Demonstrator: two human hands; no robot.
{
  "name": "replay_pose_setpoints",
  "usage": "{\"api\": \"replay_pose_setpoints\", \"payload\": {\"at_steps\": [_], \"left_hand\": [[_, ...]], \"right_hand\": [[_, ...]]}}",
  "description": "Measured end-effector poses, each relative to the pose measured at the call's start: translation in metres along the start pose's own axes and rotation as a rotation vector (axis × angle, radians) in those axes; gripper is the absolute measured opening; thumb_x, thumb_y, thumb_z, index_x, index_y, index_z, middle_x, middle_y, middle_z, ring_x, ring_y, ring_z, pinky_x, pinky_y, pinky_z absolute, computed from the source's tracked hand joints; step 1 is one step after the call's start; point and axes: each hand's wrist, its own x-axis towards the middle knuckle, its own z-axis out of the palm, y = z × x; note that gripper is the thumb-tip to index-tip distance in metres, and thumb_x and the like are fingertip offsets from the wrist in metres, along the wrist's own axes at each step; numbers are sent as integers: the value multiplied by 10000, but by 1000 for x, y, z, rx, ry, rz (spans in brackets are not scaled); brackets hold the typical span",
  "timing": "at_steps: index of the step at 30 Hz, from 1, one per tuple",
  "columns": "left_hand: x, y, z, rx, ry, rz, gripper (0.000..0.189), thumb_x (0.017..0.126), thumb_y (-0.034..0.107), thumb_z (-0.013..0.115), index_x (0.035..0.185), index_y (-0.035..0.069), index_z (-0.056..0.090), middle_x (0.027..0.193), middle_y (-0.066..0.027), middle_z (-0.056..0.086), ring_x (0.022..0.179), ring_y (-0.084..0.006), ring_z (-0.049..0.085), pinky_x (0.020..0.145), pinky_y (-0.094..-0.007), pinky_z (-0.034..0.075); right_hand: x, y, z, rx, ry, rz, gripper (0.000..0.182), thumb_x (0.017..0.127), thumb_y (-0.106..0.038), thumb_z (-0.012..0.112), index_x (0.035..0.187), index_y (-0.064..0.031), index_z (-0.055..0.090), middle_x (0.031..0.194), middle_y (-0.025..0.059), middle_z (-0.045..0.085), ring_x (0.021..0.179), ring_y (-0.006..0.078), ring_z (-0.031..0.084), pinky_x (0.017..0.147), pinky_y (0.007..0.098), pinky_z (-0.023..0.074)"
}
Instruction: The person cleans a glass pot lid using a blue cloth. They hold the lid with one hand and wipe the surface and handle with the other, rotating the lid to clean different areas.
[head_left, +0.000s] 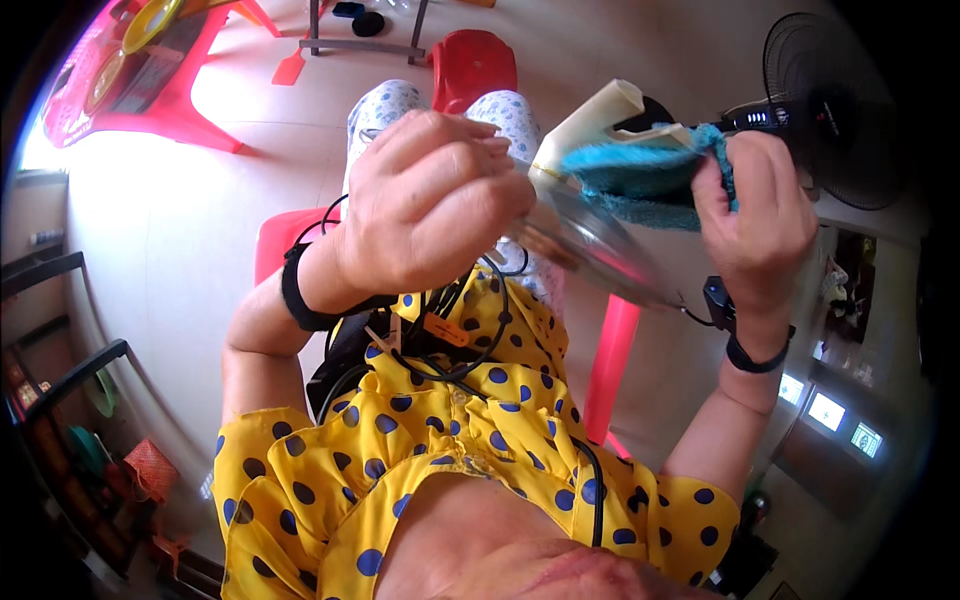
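Observation:
My left hand (442, 206) is raised in front of my lap, its fingers curled at the near end of a shiny, rounded piece (600, 244). That piece is blurred; whether it is metal or clear plastic I cannot tell. A cream-coloured forked part (589, 124) sticks up at its far side. To the right, my right hand (754, 214) pinches a teal fluffy cloth (645, 176) between thumb and fingers. The cloth hangs beside the cream part and overlaps it in view. Both wrists wear black bands.
Black cables (495, 352) and an orange tag (446, 330) lie over my yellow dotted top. A pink table (176, 105) with dishes stands at upper left, a red stool (472, 67) ahead. A black fan (825, 112) is at upper right, dark racks (75, 375) at left.

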Motion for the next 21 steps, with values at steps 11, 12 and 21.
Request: {"api": "replay_pose_setpoints", "payload": {"at_steps": [11,12,21], "left_hand": [[-3,13,15,-79,101,158,200,658,109,735,833,59,653,794,-35,591,717,-183,595,683,-296,586],[-3,14,15,-67,103,160,200,654,104,733,830,57,651,789,-36,591,714,-183,595,678,-297,586],[-1,15,15,-85,134,140,176,650,96,733,795,54,643,760,-36,591,698,-188,607,659,-303,591]], "right_hand": [[-19,-4,-45,488,-467,690,121,853,4,698,906,-10,590,755,61,533,655,138,477,619,278,436],[-24,1,-37,627,-532,652,150,839,-12,709,913,-1,578,725,61,508,645,126,423,600,264,405],[-37,-9,10,1564,-781,978,371,917,-199,748,1216,5,668,1149,42,654,1094,162,605,973,272,461]]}}
